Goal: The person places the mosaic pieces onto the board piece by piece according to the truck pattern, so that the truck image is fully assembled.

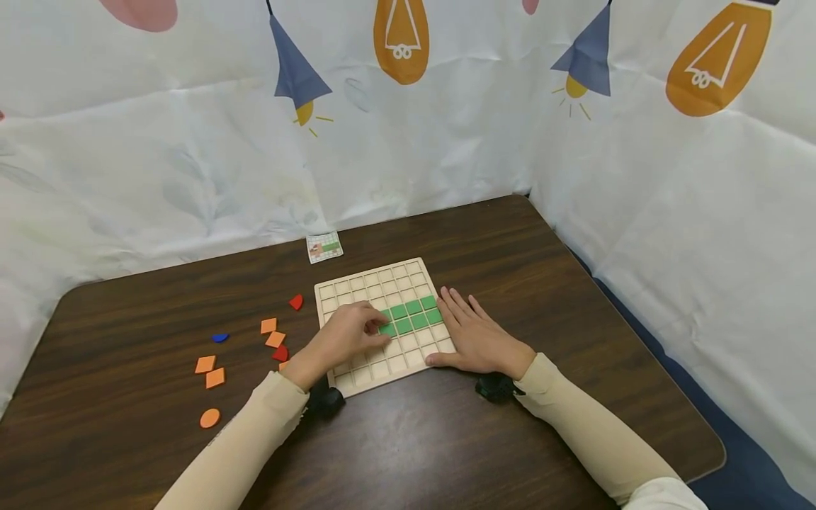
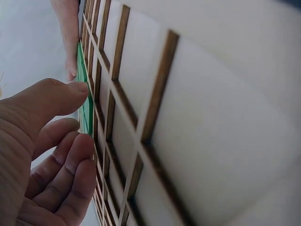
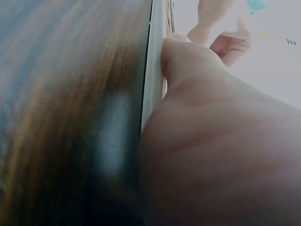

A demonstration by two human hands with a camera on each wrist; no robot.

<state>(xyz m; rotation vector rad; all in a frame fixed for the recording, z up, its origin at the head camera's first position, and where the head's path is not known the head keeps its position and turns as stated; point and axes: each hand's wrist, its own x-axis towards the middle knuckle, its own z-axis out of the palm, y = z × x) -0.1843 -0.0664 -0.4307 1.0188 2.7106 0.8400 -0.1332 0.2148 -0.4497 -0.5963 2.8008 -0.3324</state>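
Observation:
A pale wooden grid board lies on the table, with two rows of green square tiles in its cells. Over its middle is my left hand, thumb and index finger on either side of the tile at the left end of the lower green row. The left wrist view shows the thumb against the green tile, the other fingers curled. My right hand lies with fingers extended along the board's right edge; its thumb touches the lower right corner area. The left hand covers some left cells.
Left of the board lie several orange squares, an orange circle, two red pieces and a blue piece. A small patterned card sits at the table's back edge, near the white curtain.

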